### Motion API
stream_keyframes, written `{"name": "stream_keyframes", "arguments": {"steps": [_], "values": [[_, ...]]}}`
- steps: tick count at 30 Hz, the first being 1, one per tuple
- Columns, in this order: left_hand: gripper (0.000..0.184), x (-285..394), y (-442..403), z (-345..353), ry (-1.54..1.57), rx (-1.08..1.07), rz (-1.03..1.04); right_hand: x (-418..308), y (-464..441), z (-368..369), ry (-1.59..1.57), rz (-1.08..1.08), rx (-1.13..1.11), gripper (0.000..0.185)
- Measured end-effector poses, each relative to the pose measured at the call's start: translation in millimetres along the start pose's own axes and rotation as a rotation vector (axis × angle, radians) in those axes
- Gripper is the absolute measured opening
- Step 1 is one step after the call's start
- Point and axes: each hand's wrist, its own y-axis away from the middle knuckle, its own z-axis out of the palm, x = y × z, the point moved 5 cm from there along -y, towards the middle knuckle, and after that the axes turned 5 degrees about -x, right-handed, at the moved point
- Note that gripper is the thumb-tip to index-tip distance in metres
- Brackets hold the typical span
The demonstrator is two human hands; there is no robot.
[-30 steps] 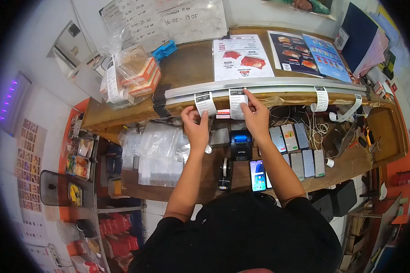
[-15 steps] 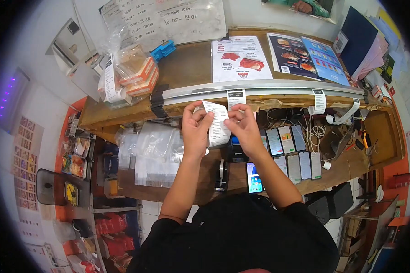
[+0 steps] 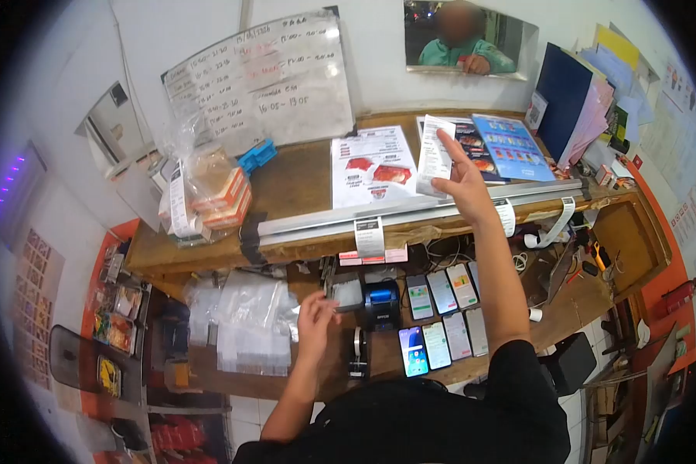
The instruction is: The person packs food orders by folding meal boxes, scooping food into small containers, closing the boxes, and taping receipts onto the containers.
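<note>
My right hand (image 3: pixel 467 185) is raised over the upper counter, holding a long white printed receipt (image 3: pixel 436 158) between thumb and fingers. Beneath that receipt lie a menu sheet (image 3: pixel 373 172) with red pictures and a darker menu. My left hand (image 3: pixel 315 321) hovers low over the desk, its fingers loosely bent and apart, with nothing visible in them. Beside it are clear plastic bags (image 3: pixel 254 309) to the left and a small black printer (image 3: pixel 381 304) to the right. Another receipt (image 3: pixel 369 236) hangs from the metal rail.
A person (image 3: pixel 455 46) in a green sleeve leans at the wall window. Several phones (image 3: pixel 456 334) lie in rows on the desk. A bagged stack of orange boxes (image 3: pixel 216 193) and a blue tape dispenser (image 3: pixel 257 156) occupy the counter's left. A whiteboard (image 3: pixel 263 81) leans behind.
The receipt was in both hands; my left hand has let go and dropped toward the desk. My right hand has carried it up and forward over the counter. The view has tilted up.
</note>
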Motion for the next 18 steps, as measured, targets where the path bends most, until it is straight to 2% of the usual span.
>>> {"name": "stream_keyframes", "arguments": {"steps": [1,3,4,7,8,13,15,16,18], "values": [[0.033,-14,11,-14,-0.046,0.020,-0.038,0,-7,-14,0.043,0.012,-0.011,0.093],[0.032,-40,30,-41,-0.091,0.040,-0.070,-6,-18,-33,-0.063,0.081,-0.013,0.096],[0.031,-53,42,-56,-0.104,0.082,-0.092,4,-25,-51,0.023,0.055,-0.014,0.096],[0.030,-67,78,-82,-0.106,0.207,-0.134,14,-42,-77,-0.019,0.125,-0.003,0.094],[0.029,-70,85,-87,-0.088,0.264,-0.147,21,-49,-90,0.052,0.120,0.025,0.094],[0.028,-76,97,-89,-0.024,0.373,-0.155,38,-71,-121,0.017,0.187,0.062,0.094],[0.028,-76,100,-86,0.000,0.399,-0.146,39,-72,-132,0.142,0.251,0.219,0.091],[0.028,-74,100,-82,-0.022,0.371,-0.136,43,-76,-143,0.303,0.246,0.202,0.089],[0.028,-74,103,-80,-0.037,0.365,-0.128,67,-85,-165,0.242,0.226,0.232,0.088]]}}
